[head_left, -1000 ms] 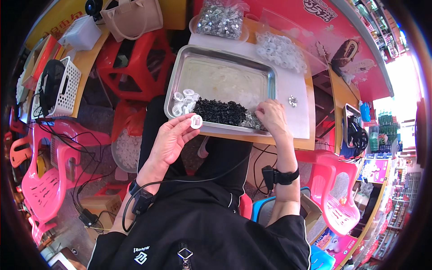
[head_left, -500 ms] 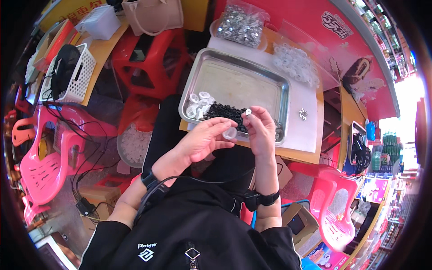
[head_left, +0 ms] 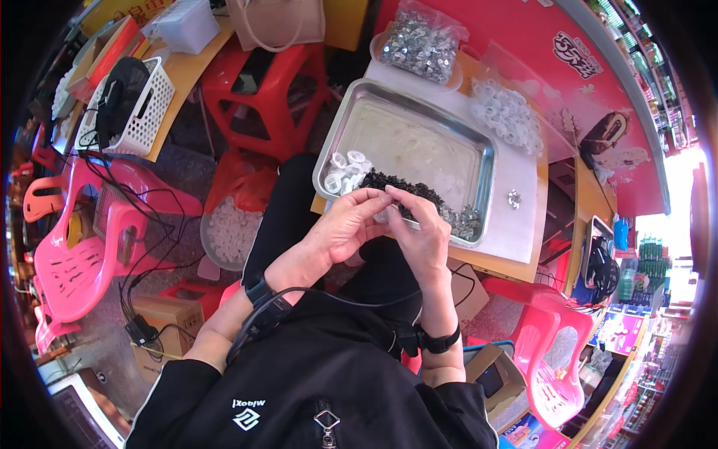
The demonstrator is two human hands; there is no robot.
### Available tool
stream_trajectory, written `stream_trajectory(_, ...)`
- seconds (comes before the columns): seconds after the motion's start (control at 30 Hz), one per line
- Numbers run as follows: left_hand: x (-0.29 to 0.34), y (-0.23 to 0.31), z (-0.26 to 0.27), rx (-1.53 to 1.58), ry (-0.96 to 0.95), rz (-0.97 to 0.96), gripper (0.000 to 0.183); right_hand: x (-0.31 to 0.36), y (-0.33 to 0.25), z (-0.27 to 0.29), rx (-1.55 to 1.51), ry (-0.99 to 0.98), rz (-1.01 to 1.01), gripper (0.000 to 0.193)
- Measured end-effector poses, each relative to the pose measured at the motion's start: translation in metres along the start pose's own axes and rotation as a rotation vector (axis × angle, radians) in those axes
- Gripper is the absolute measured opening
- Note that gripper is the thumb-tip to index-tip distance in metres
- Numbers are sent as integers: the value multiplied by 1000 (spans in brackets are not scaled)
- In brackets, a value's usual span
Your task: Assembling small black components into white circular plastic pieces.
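Note:
My left hand (head_left: 338, 230) is closed in a pinch on a clear round plastic piece (head_left: 381, 216), mostly covered by the fingers. My right hand (head_left: 423, 238) meets it fingertip to fingertip, thumb and forefinger pinched; the small metal piece it held is now hidden between them. Both hands hover over the near edge of a shallow steel tray (head_left: 490, 161). Inside the tray lie white and clear round plastic pieces (head_left: 345, 170) at the left, a row of small black parts (head_left: 404, 187) in the middle, and small metal parts (head_left: 462, 220) at the near right corner.
Beyond the tray sits a bag of metal parts (head_left: 420, 49), with a heap of clear plastic rings (head_left: 507, 112) to its right. A few metal pieces (head_left: 514, 199) lie on the white board (head_left: 523, 236). Left of my legs stands a tub of whitish pieces (head_left: 230, 233); a red stool (head_left: 265, 97) is behind.
My right hand has come in to the left and joined the left hand's fingertips. The small metal piece, visible in its pinch before, has gone out of sight between the fingers.

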State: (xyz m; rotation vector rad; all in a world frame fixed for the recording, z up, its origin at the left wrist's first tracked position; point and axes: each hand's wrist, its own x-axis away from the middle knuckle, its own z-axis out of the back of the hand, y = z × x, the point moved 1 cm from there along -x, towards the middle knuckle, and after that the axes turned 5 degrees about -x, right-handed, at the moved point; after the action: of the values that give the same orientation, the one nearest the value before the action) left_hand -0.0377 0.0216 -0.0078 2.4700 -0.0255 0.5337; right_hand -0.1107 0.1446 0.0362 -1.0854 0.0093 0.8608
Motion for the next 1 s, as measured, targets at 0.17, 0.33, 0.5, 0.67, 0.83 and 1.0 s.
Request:
stream_trajectory(0.17,2,2,-4,-6,13,-8,15,7,7,-4,-358,29,-262,21)
stream_trajectory(0.33,9,5,-8,-5,29,34,17,7,14,-5,-893,107,-399,27)
stream_trajectory(0.5,10,7,-11,105,-28,69,16,13,13,-13,-1085,50,-478,16)
stream_trajectory(0.67,10,6,-4,96,-17,85,15,17,21,-16,-992,61,-433,11)
stream_trajectory(0.83,10,5,-2,93,2,96,14,18,26,-11,-974,75,-434,7)
stream_trajectory(1.0,7,4,3,96,-50,123,14,15,18,-3,-707,3,-493,8)
